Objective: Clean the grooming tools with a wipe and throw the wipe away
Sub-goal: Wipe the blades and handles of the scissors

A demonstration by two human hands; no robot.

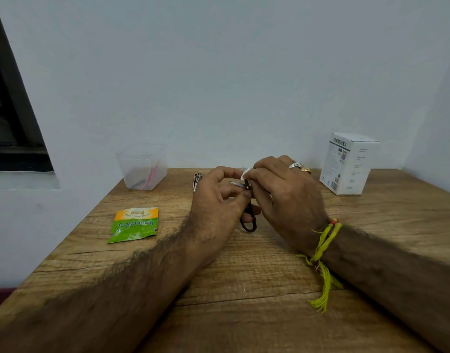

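Observation:
Small scissors [249, 220] with dark handles are held above the wooden table [244, 289], blades pointing left and away. My left hand [216, 200] grips the scissors near the pivot. My right hand [282, 197] pinches a small white wipe [245, 173] against the blades; only a corner of the wipe shows between the fingers. A metal nail clipper [197, 182] lies on the table just left of my left hand.
A clear plastic container [142, 171] with a pink item inside stands at the back left by the wall. A green and orange sachet [134, 224] lies at the left. A white cardboard box [348, 163] stands at the back right.

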